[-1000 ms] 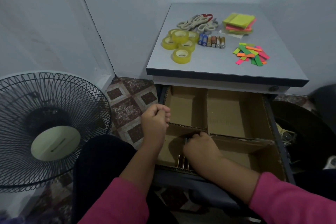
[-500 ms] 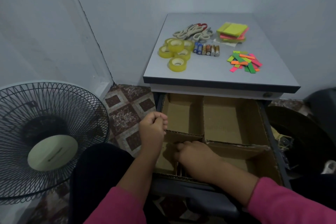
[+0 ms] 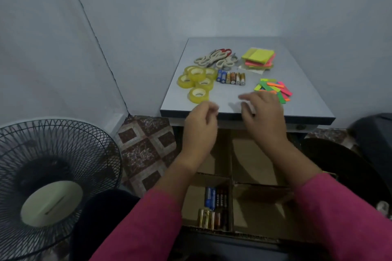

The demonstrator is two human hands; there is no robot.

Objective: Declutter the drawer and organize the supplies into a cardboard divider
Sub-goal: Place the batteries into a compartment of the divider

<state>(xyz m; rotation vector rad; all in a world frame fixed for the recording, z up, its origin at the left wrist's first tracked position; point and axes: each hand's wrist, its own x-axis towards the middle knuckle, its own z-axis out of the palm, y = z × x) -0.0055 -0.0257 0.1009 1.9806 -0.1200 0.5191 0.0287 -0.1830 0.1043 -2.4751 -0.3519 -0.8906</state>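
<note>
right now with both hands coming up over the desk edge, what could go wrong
1. The right hand hovers beside the loose sticky flags; a brush could scatter them off the desk.
2. The left hand is near the front tape roll, which sits close to the edge and might be knocked to the floor.
3. The batteries could roll if bumped.

Dim, bluish, soft light; motion-blurred fingers; wide-angle bending and darkness at the edges.
</note>
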